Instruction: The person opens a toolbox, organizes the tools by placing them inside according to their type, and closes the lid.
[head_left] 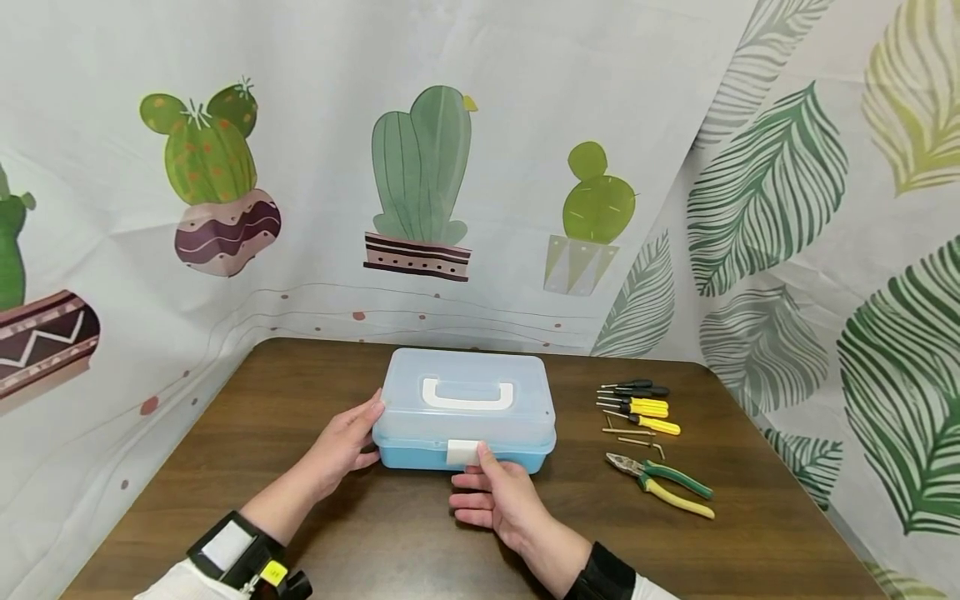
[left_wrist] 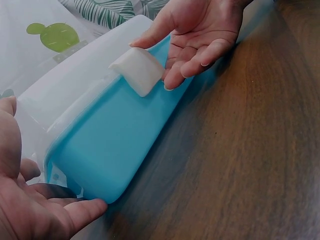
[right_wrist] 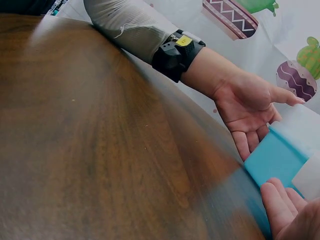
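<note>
A toolbox with a pale translucent lid, blue base and white carry handle sits on the table, its lid down. My left hand rests against the box's left end, thumb by the lid and fairly straight fingers around the lower front corner. At the front, my right hand pinches the white latch, thumb at its upper edge and fingertips by its lower right side. In the right wrist view, the blue base lies between both hands.
To the right lie black screwdrivers, yellow-handled screwdrivers and small brassy hex keys. Nearer the front are pliers with green and yellow handles. A printed cloth hangs behind the wooden table.
</note>
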